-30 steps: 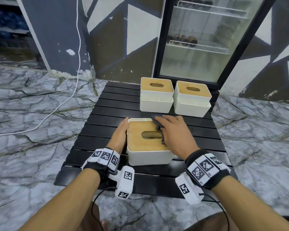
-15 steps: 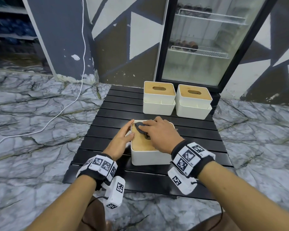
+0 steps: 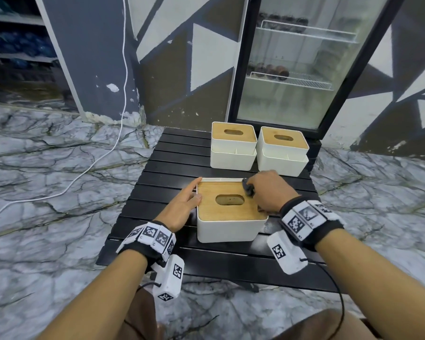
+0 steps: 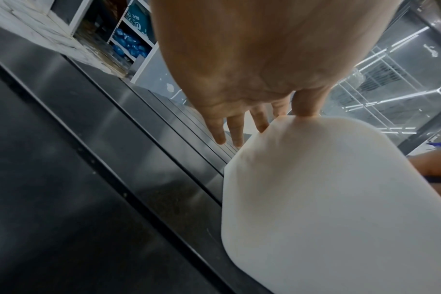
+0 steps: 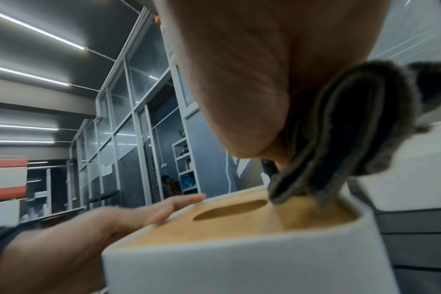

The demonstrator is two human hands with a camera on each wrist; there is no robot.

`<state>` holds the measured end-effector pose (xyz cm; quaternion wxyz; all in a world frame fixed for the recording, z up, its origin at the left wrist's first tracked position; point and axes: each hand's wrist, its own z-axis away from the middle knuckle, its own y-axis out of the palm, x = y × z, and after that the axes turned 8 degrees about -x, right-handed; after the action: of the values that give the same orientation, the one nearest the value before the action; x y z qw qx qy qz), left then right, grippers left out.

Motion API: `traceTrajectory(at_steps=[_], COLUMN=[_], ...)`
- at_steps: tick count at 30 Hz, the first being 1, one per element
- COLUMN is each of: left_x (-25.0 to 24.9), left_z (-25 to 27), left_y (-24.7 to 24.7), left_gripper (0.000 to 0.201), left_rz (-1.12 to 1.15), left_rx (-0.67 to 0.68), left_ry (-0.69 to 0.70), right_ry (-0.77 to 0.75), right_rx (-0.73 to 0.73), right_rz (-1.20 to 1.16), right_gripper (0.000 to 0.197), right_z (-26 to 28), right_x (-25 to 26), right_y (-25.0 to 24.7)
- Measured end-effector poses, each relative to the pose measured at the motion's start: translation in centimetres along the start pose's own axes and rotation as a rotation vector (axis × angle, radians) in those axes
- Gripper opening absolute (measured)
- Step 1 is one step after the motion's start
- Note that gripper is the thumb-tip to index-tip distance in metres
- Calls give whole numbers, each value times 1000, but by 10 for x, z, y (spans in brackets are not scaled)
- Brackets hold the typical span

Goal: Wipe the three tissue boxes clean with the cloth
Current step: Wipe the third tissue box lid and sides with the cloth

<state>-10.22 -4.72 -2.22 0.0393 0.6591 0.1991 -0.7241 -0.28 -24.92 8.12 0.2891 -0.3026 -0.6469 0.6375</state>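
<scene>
— Cloth first: where is it, and who has it?

— Right hand has its fingers curled round the dark grey cloth, bunched and pressed onto the wooden lid at its far right corner, by the oval slot. Bunching it likely puts more pressure on the wood.

— And the left hand?

— Flat against the left side of the nearest tissue box, fingers straight, thumb on the rim. It grips nothing; I judge it braces the box so wiping does not push it across the slatted black table.

— The other two tissue boxes?

— Left one and right one stand side by side at the table's far edge, apart from both hands, probably waiting their turn.
</scene>
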Motion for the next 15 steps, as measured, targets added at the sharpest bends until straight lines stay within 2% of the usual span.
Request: traceTrajectory(at_steps=[2, 4, 6, 7, 10, 15], left_x=[-4, -4, -2, -2, -3, -2], left_z=[1, 0, 0, 0, 1, 1], left_y=[0, 0, -1, 0, 1, 6], left_gripper=[46, 44, 43, 43, 42, 45], left_rz=[-19, 8, 24, 36, 93, 104], left_rx=[7, 5, 1, 2, -12, -34], left_ry=[8, 0, 3, 1, -6, -12], right_ry=[32, -3, -65, -114, -242, -312], right_rx=[-25, -87, -69, -54, -25, -48], right_rz=[-98, -210, -352, -352, -146, -35], right_gripper=[31, 32, 32, 31, 34, 31], right_z=[0, 0, -1, -3, -9, 2], right_x=[-3, 4, 23, 34, 59, 63], right_y=[-10, -14, -13, -10, 6, 20])
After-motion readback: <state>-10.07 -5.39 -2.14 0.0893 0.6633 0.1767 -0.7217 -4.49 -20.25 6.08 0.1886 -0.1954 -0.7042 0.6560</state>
